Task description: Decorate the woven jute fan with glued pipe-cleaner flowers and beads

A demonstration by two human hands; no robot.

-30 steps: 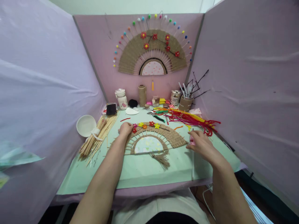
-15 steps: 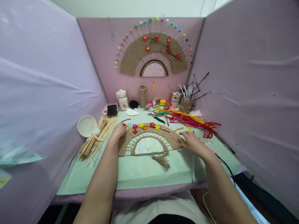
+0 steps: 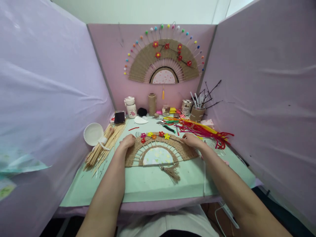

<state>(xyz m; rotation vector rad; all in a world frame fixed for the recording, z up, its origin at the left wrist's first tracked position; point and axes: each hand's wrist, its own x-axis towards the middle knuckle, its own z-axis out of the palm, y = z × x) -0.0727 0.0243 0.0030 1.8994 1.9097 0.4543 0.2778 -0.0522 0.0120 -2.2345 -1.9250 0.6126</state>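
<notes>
At the fan (image 3: 158, 155), left hand (image 3: 128, 141) and right hand (image 3: 192, 140) have half-hidden fingers; grip cannot be told.

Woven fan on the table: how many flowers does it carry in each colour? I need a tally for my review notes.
Red flowers: 2
Yellow flowers: 2
Orange flower: 1
Magenta flower: 1
Total: 6

Counting two hands (image 3: 128, 141) (image 3: 192, 141), two woven fans (image 3: 140, 65) (image 3: 187, 150), two tassels (image 3: 163, 94) (image 3: 173, 174), six flowers (image 3: 161, 134) on the lower fan, one white bottle (image 3: 130, 108), one twine spool (image 3: 152, 104), one fluted white dish (image 3: 93, 134).
</notes>
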